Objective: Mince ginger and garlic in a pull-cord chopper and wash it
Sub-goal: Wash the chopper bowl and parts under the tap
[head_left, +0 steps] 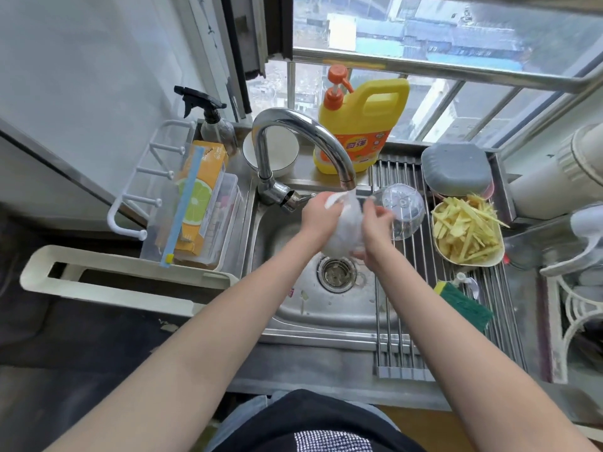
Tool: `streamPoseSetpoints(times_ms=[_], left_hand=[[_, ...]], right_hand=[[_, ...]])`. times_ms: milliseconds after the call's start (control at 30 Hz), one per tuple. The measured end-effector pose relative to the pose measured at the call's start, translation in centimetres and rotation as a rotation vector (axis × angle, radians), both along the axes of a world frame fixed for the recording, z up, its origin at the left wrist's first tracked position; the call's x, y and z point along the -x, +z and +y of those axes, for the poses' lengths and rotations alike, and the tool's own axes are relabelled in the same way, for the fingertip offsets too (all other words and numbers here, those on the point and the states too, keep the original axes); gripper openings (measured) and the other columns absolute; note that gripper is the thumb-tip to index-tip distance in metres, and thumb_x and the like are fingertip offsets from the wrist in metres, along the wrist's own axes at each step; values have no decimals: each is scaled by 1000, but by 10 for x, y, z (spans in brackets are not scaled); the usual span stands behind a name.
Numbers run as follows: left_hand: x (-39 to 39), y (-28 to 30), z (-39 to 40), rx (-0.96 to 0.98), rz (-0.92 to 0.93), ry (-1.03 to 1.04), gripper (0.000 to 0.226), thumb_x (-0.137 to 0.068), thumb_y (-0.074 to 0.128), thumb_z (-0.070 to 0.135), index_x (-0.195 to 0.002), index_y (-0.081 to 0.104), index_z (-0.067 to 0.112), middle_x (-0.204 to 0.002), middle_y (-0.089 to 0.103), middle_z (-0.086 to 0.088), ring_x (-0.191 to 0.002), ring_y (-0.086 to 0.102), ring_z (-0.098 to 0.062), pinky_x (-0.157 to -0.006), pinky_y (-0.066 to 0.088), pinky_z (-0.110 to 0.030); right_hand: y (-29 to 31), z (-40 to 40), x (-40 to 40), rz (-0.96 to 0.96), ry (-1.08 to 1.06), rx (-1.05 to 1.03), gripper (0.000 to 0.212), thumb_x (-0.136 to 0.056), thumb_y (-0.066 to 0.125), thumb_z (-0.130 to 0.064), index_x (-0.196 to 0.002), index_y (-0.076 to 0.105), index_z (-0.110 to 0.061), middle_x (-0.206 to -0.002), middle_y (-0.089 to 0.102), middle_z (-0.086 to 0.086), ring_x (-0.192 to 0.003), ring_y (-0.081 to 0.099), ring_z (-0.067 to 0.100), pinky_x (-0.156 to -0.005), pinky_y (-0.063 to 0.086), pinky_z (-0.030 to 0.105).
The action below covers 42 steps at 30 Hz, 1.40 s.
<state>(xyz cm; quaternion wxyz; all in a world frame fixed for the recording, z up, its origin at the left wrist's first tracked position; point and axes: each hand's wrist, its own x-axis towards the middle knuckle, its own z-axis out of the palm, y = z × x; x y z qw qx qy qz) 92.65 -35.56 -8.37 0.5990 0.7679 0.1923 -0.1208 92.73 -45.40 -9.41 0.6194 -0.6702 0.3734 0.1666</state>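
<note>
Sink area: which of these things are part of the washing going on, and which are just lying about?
In use:
left hand and right hand, both on the white chopper part
faucet, running
clear chopper bowl on the drying rack

Lying about:
dish soap jug
spray bottle
white bowl
ginger strips
green sponge

We hold a white chopper part (344, 230) between our left hand (318, 213) and right hand (375, 223) under the faucet (293, 132), over the sink (326, 308); the clear chopper bowl (403, 210) lies just right.
</note>
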Motion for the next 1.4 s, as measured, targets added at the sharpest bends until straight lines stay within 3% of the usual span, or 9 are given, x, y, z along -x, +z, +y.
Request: streamPoseSetpoints(times_ms=[167,267,367,600,733,867,967,1167,1400], left_hand=[[4,-5,-5,-1,-52,-242,17,-87,58,25,-75,63,36,-76,65,13,-76,62,-9,-63,46,-21],[-1,-13,20,144,80,-75,15,-87,55,13,-90,69,17,-87,67,2,-91,61,-17,-74,50,-25],[4,-30,36,-142,51,-100,37,-85,53,13,-122,61,11,-115,62,-4,-101,57,-19,-78,43,-26],[13,-25,23,731,408,207,42,-103,31,36,-136,34,12,-128,53,-18,-106,59,-38,-76,54,-53],[13,-24,24,634,259,47,27,-102,38,20,-128,44,15,-113,57,-13,-87,62,-29,-54,55,-42],[11,-21,16,527,179,72,17,-93,60,18,-107,62,9,-113,65,-19,-103,63,-35,-89,52,-50],[12,-17,2,456,214,334,20,-86,69,33,-86,64,13,-104,69,-14,-101,66,-32,-87,55,-45],[14,-13,-13,320,155,317,46,-97,46,45,-115,59,6,-115,63,-13,-106,60,-31,-92,50,-44],[0,-3,12,-285,-154,-162,38,-100,40,41,-81,54,10,-83,58,-8,-78,49,-21,-62,28,-33]], right_hand=[[14,18,0,-25,5,-387,38,-92,54,-37,-122,42,-19,-106,52,11,-83,55,26,-65,50,40],[12,2,-4,40,26,-517,27,-91,39,-8,-118,42,-7,-114,48,22,-98,52,33,-91,46,55],[7,-7,-1,9,-60,-508,42,-91,31,0,-133,38,-2,-125,53,27,-110,55,42,-75,51,52],[2,-12,11,-277,203,-186,38,-96,44,-11,-133,38,-17,-123,53,11,-108,58,33,-82,54,52],[5,-27,-1,-248,378,320,32,-86,62,-40,-97,43,-17,-89,51,-1,-84,53,22,-61,45,30],[-2,-27,3,-192,402,481,58,-90,51,-54,-124,49,-7,-121,58,11,-104,56,27,-75,43,29],[0,-13,14,-362,247,547,43,-98,39,-47,-112,59,-12,-105,64,5,-95,58,23,-76,44,33],[2,-4,32,-393,-16,442,30,-103,30,-27,-118,54,-15,-101,50,-6,-94,46,13,-82,36,28],[-1,-24,39,-131,115,-308,54,-94,37,-60,-125,52,-18,-117,62,12,-101,64,36,-74,56,57]])
